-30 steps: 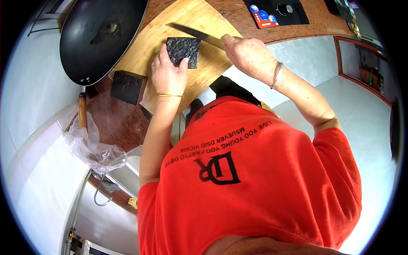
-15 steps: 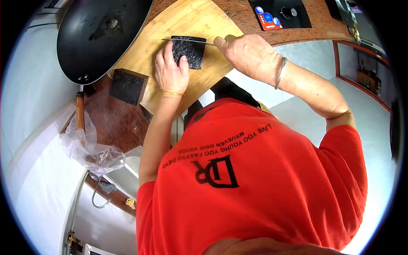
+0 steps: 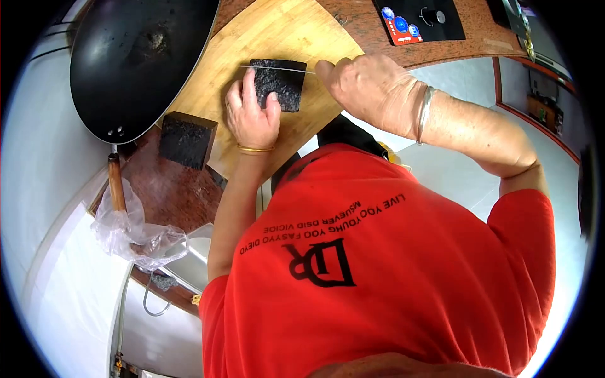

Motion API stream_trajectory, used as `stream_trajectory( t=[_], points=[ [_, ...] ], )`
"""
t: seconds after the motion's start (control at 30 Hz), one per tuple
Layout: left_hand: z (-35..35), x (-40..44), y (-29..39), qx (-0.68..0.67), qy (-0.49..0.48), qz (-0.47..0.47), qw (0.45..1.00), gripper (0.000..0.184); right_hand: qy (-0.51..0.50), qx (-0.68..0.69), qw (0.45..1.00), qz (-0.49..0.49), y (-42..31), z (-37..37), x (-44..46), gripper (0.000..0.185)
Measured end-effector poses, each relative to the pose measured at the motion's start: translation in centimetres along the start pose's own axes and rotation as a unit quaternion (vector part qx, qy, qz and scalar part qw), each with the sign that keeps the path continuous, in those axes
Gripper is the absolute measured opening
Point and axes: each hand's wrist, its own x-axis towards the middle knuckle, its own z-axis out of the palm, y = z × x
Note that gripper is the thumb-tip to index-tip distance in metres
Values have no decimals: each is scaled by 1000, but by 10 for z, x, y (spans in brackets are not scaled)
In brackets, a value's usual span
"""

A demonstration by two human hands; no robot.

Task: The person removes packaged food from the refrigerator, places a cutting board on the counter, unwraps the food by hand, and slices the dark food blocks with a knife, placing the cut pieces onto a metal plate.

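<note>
A black, rough-surfaced square block (image 3: 280, 91) lies on the wooden cutting board (image 3: 302, 34). My left hand (image 3: 253, 120) holds it from the left side, index finger toward the far edge and thumb on its top. My right hand (image 3: 368, 85) is closed around the handle of a knife, and its fingers hide that handle. The thin knife blade (image 3: 283, 68) is seen nearly edge-on, lying across the block near its far edge, close to my left index fingertip. A second, thicker black block (image 3: 187, 140) sits at the board's left corner.
A large black wok (image 3: 138, 69) with a wooden handle (image 3: 116, 183) stands at the left. A crumpled plastic bag (image 3: 142, 236) lies by that handle, near a sink (image 3: 200, 249). The black cooktop (image 3: 441, 25) is at the far right of the brown counter (image 3: 173, 189).
The view has shifted slightly. My hands, the knife and the held block appear a little lower in the picture. My left hand still holds the block and my right hand the knife.
</note>
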Motion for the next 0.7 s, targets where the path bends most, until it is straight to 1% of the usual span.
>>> stream_trajectory(
  t=[0.13,0.2,0.27,0.33,0.5,0.6,0.67,0.7],
  points=[
    [1,0,-3,1,-4,-2,1000,55,16,-40,998,-38,-2,-10,8,18],
    [1,1,-2,5,-11,-9,1000,56,-74,-79,993,-57,-6,-23,19,19],
    [1,1,0,4,-7,-16,1000,56,-90,-78,992,-49,-10,-28,26,20],
    [0,1,1,10,-4,-19,1000,56,-77,-74,993,-50,-10,-36,32,19],
    [0,1,0,-4,1,-10,1000,56,-125,-99,985,-67,-12,-36,53,12],
    [1,3,-1,-17,5,-11,1000,56,-154,-73,985,-32,-16,-36,61,13],
    [-1,2,1,-18,4,-11,1000,56,-144,-65,987,-35,-16,-32,62,13],
    [-7,2,6,25,8,-6,1000,56,-132,-56,989,-38,-15,-30,62,14]
  ],
)
